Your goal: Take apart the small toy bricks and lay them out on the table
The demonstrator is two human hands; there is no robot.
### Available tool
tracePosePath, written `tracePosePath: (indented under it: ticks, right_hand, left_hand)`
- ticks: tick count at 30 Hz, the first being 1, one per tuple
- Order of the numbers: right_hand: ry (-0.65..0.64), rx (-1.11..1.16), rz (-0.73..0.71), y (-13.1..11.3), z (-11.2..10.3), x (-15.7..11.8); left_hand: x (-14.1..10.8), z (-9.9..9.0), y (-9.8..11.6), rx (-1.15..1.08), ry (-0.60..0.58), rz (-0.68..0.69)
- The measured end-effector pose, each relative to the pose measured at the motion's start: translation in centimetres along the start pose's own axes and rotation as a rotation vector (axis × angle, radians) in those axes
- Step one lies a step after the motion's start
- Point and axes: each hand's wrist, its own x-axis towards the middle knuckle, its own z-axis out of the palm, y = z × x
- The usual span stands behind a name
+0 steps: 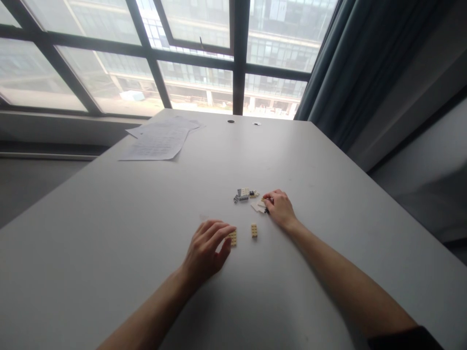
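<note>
My left hand [207, 249] rests on the white table [109, 233], its fingertips touching a tan studded brick [232, 237]. A second small tan brick [254, 230] lies just to the right of it, untouched. My right hand [279, 207] is curled over a few small pieces at the edge of a little pile of grey, tan and white bricks [245, 195]; its fingertips pinch at a piece there, mostly hidden. A flat white piece [256, 207] lies beside that hand.
Several printed paper sheets [160, 138] lie at the far left of the table. Two small round holes [231, 121] sit near the far edge. A large window is behind, and a dark curtain [350, 73] hangs at the right.
</note>
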Motion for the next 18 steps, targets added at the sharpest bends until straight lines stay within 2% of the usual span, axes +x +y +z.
tracePosePath:
  ticks: [7,12,15,18]
  right_hand:
    - [0.038,0.111,-0.009,0.1,0.3,0.1]
    - [0.1,0.242,0.01,-0.3,-0.3,-0.3]
    - [0.095,0.558,0.107,-1.6,-1.0,-1.4]
    - [-0.016,1.0,0.243,-3.9,-1.5,-3.6]
  left_hand:
    - [-0.1,0.2,-0.3,0.004,-0.003,-0.006]
    - [-0.1,0.2,-0.3,0.007,0.001,0.009]
    - [0.0,0.1,-0.1,0.011,0.014,0.017]
    - [0.2,0.1,0.3,0.003,0.037,0.013]
